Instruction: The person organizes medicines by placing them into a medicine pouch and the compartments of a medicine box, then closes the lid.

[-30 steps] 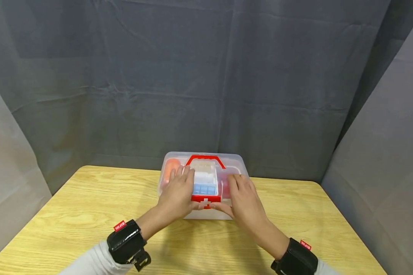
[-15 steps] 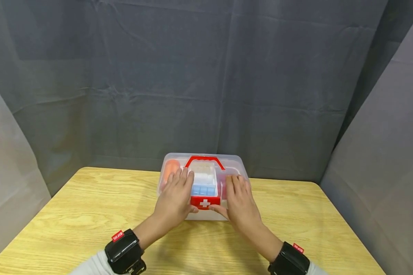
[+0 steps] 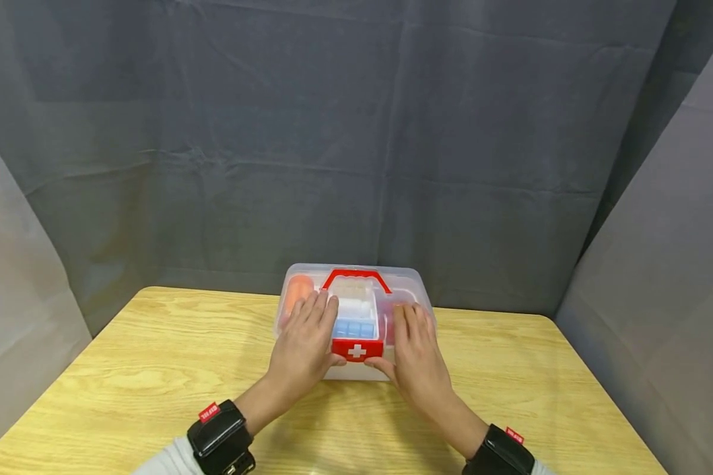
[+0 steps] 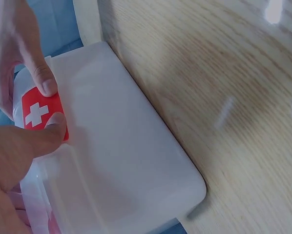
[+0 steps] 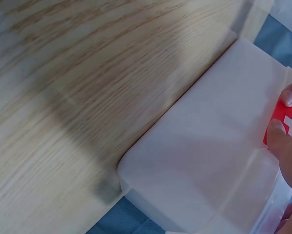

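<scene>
A first-aid box (image 3: 356,373) with a white body and a clear lid sits on the table. Its red latch (image 3: 357,350) bears a white cross and faces the person. My left hand (image 3: 297,349) lies on the lid's left part with fairly straight fingers, thumb at the latch's left end. On the lid's right part rests my right hand (image 3: 418,363), its thumb against the latch's other end. Both wrist views show the thumbs touching the latch (image 4: 36,115). Through the lid appear an orange item (image 3: 299,289) and a blue compartmented piece (image 3: 354,328). A red handle (image 3: 356,272) lies flat on top.
The wood-grain table (image 3: 172,356) extends to both sides and in front of the box. Behind it hangs a dark grey cloth (image 3: 285,145). Pale panels (image 3: 671,277) flank the table left and right.
The left thumb has drawn back leftward from the middle of the latch, so the white cross now shows fully. Both hands stay on the box, and the box stays in place with its lid down.
</scene>
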`<state>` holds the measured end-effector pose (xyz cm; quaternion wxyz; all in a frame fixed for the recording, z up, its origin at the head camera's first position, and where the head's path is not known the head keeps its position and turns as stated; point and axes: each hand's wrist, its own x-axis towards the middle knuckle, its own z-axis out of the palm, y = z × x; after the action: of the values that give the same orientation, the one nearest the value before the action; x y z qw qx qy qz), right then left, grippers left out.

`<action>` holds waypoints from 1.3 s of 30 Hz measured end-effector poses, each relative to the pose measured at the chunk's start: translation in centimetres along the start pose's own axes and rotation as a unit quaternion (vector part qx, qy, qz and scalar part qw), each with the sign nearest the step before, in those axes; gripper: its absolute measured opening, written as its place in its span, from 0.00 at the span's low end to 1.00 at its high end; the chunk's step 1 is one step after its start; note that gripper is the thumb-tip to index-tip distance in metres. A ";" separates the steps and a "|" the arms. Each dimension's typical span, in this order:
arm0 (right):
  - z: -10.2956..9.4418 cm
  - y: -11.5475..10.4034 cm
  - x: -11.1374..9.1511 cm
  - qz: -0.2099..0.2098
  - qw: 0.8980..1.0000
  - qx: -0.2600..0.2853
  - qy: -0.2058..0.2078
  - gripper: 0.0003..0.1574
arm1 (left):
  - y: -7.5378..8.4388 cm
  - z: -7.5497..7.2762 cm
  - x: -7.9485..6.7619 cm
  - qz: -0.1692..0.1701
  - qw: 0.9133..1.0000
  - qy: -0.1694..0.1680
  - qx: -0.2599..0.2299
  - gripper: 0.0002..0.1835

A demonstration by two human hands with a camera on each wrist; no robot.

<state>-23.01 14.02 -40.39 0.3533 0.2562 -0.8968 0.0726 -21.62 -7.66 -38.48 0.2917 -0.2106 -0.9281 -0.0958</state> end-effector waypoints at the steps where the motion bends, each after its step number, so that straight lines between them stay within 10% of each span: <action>1: 0.0 0.0 0.0 0.002 1.000 0.002 0.000 0.67 | 0.0 0.0 0.0 0.001 1.000 0.000 0.001 0.55; 39: -0.2 -0.5 0.3 0.002 0.999 -0.034 -0.016 0.62 | -0.5 0.5 -0.2 0.020 0.999 0.031 0.033 0.53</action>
<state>-22.82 13.50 -40.09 0.3473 0.2433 -0.9048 0.0392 -22.01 -8.03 -39.05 0.3292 -0.2159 -0.9169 -0.0661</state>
